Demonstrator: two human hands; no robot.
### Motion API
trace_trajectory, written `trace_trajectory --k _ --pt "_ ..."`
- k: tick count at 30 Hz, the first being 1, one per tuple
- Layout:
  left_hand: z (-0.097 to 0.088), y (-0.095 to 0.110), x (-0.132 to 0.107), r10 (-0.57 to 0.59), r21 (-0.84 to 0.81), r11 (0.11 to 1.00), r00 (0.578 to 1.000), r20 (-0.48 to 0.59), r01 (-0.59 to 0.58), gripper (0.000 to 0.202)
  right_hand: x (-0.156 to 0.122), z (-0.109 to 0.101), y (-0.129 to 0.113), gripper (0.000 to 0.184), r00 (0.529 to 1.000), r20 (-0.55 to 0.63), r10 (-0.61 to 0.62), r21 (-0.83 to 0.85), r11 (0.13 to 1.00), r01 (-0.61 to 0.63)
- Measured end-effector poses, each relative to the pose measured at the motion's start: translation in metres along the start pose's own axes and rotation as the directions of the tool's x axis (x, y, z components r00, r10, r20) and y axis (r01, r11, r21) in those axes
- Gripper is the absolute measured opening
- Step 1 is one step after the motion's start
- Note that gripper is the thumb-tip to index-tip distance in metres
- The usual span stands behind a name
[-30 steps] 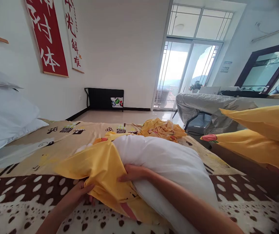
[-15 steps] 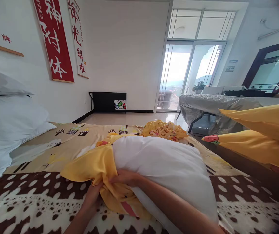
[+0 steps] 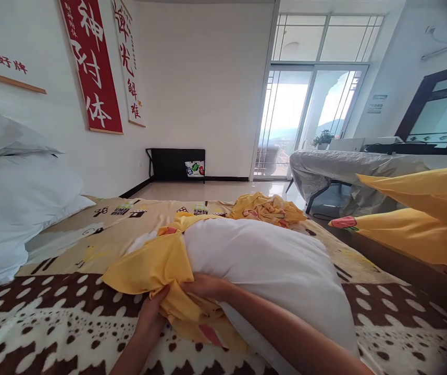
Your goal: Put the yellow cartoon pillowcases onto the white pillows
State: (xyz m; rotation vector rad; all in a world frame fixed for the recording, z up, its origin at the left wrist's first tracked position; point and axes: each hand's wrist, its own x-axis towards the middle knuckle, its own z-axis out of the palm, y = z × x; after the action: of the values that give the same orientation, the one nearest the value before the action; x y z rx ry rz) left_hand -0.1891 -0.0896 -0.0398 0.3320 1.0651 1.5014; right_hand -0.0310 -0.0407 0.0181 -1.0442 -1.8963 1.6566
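Note:
A white pillow [image 3: 270,271] lies across the bed in front of me. A yellow pillowcase [image 3: 157,263] is bunched over its left end. My left hand [image 3: 152,315] grips the bunched yellow cloth at its lower edge. My right hand [image 3: 205,287] rests on the near edge of the pillow with its fingers closed on the pillowcase's rim. The two hands almost touch.
The bed carries a brown, white and beige patterned blanket [image 3: 51,323]. White pillows [image 3: 16,198] are stacked at the left. A crumpled yellow cloth [image 3: 266,208] lies at the far edge. Two yellow-cased pillows [image 3: 422,219] sit at the right. A covered table [image 3: 344,172] stands beyond.
My left hand has moved right along the yellow cloth and now sits close beside my right hand. The pillowcase has bunched up tighter against the pillow's left end.

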Motion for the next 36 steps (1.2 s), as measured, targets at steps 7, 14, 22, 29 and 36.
trace_trajectory --k 7,14,22,29,36 --pt "0.013 0.024 -0.023 -0.153 -0.087 0.985 0.988 -0.037 0.149 0.041 -0.003 -0.018 -0.034 0.017 0.982 -0.168 0.090 0.404 0.915 -0.014" --pt "0.005 0.014 -0.013 -0.081 -0.124 0.989 0.997 0.001 0.080 0.036 -0.012 -0.017 -0.066 0.017 0.977 -0.034 0.210 0.321 0.928 -0.188" --pt "0.005 0.010 -0.012 -0.075 -0.026 0.997 0.993 0.087 0.078 0.026 0.019 -0.026 -0.051 0.014 0.990 -0.113 0.084 0.431 0.902 -0.027" --pt "0.003 0.031 0.006 0.022 -0.184 0.982 0.995 -0.094 -0.039 0.018 0.022 -0.020 -0.029 0.028 0.994 -0.036 0.105 0.393 0.916 -0.082" --pt "-0.008 0.040 0.022 -0.014 -0.206 0.979 0.997 -0.081 -0.003 0.021 0.027 -0.032 -0.032 0.021 0.984 -0.154 0.085 0.390 0.920 -0.018"
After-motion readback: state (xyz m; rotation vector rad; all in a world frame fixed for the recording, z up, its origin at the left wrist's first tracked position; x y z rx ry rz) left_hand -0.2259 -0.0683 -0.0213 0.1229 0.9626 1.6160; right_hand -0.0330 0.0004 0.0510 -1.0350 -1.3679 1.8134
